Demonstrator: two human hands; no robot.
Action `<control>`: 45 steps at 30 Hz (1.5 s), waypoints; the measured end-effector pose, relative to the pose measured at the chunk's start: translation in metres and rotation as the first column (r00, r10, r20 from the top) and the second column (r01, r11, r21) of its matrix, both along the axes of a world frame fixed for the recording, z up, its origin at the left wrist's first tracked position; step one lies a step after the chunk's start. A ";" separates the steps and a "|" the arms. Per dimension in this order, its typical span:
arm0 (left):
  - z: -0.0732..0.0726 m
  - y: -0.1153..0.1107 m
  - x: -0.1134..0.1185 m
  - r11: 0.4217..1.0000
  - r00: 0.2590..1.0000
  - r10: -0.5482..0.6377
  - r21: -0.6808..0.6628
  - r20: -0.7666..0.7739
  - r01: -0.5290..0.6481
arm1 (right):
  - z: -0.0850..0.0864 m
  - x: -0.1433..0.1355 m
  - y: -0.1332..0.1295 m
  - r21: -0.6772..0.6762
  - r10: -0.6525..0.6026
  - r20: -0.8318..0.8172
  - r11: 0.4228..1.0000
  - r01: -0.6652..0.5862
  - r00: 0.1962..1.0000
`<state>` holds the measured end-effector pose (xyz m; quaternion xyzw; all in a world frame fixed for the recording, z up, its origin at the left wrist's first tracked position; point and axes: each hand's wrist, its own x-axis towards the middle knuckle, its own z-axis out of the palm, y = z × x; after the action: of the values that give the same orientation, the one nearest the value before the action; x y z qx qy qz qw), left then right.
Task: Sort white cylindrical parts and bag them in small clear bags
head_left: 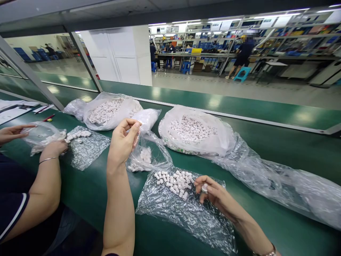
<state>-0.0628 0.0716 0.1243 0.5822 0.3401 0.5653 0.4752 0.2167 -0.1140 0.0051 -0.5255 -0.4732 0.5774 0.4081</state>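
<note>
My left hand (121, 142) is raised and pinches the rim of a clear plastic bag (163, 153), whose mouth gapes toward the right. Small white parts (145, 155) lie inside that bag. My right hand (220, 197) has its fingers curled around a small white plastic part (204, 187), just right of a loose pile of white parts (176, 182). The pile rests on a crinkled clear plastic sheet (183, 220) spread on the green table. These parts look short and cylindrical; their exact kind is too small to tell.
Behind my hands stand two large open bags of white parts, one bag (226, 138) trailing a long plastic sleeve (282, 181). On the left, a co-worker's hands (54, 147) handle another bag (39, 133) beside a plastic sheet (89, 149). A metal frame post (85, 60) rises behind.
</note>
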 end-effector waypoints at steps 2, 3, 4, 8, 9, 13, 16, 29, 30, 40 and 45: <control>0.001 -0.001 0.000 1.000 1.000 0.001 0.001 -0.006 -0.001 | 0.000 -0.002 0.008 0.044 -0.039 0.215 0.999 0.030 0.976; 0.001 -0.001 0.000 1.000 1.000 0.004 0.001 -0.011 -0.004 | -0.002 -0.004 0.012 0.085 -0.068 0.360 0.996 0.040 0.930; 0.001 -0.001 0.000 1.000 1.000 0.007 0.002 -0.016 -0.007 | -0.004 -0.005 0.015 0.139 -0.102 0.501 0.990 0.036 0.859; 0.001 0.000 0.000 1.000 1.000 0.011 0.009 -0.027 -0.011 | -0.020 -0.008 0.024 0.274 -0.156 0.814 0.952 -0.134 0.559; 0.001 0.000 0.000 1.000 1.000 0.011 0.010 -0.027 -0.011 | -0.023 -0.009 0.025 0.281 -0.155 0.843 0.943 -0.178 0.515; 0.000 0.000 0.000 1.000 1.000 0.010 0.006 -0.025 -0.009 | -0.031 -0.010 0.028 0.270 -0.149 0.902 0.927 -0.262 0.405; 0.001 -0.001 0.001 1.000 1.000 0.012 0.000 -0.022 -0.012 | -0.027 -0.012 0.031 0.252 -0.126 0.884 0.940 -0.231 0.449; 0.001 -0.001 0.003 1.000 1.000 -0.002 -0.001 -0.025 0.002 | 0.004 0.009 0.019 0.062 -0.170 0.290 0.985 0.159 0.942; 0.001 -0.001 0.003 1.000 1.000 -0.002 -0.001 -0.023 0.002 | -0.004 0.007 0.019 0.097 -0.169 0.440 0.985 0.141 0.882; 0.001 0.000 0.002 1.000 1.000 0.002 -0.006 -0.029 -0.002 | -0.024 0.002 0.018 0.138 -0.166 0.463 0.984 0.114 0.871; 0.001 -0.001 0.002 1.000 1.000 0.005 0.001 -0.025 -0.005 | -0.001 0.010 0.023 -0.009 -0.263 -0.088 0.965 0.263 0.961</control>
<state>-0.0605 0.0706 0.1252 0.5887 0.3474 0.5591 0.4693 0.2266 -0.0910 0.0036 -0.5569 -0.3817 0.5400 0.5026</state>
